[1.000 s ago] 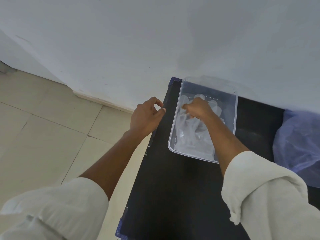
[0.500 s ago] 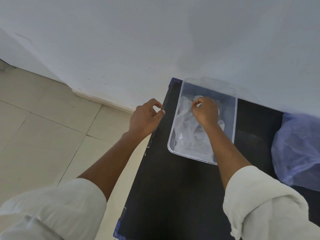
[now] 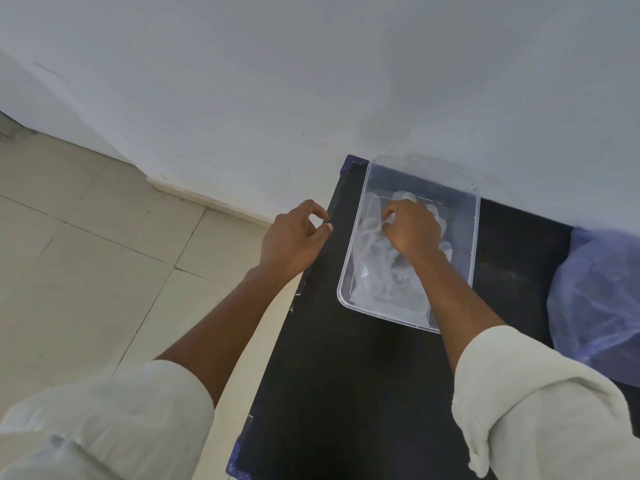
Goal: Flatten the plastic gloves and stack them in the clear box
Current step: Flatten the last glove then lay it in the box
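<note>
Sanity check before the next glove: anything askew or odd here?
Mostly fine. The gloves in the clear box look crumpled, not flat, under the right hand. The left hand hangs off the table edge.

Bare black table [image 3: 346, 368] before clear box [image 3: 408, 315], seemingly.

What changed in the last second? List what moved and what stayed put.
The right hand, which lay knuckles-down on the plastic gloves in the clear box, curled and shifted toward the box's far left part, and now pinches a glove fold between thumb and fingertips. The gloves bunched a little under it. The left hand stayed at the table's left edge, fingertips pinched together. The box and the blue bag did not move.
</note>
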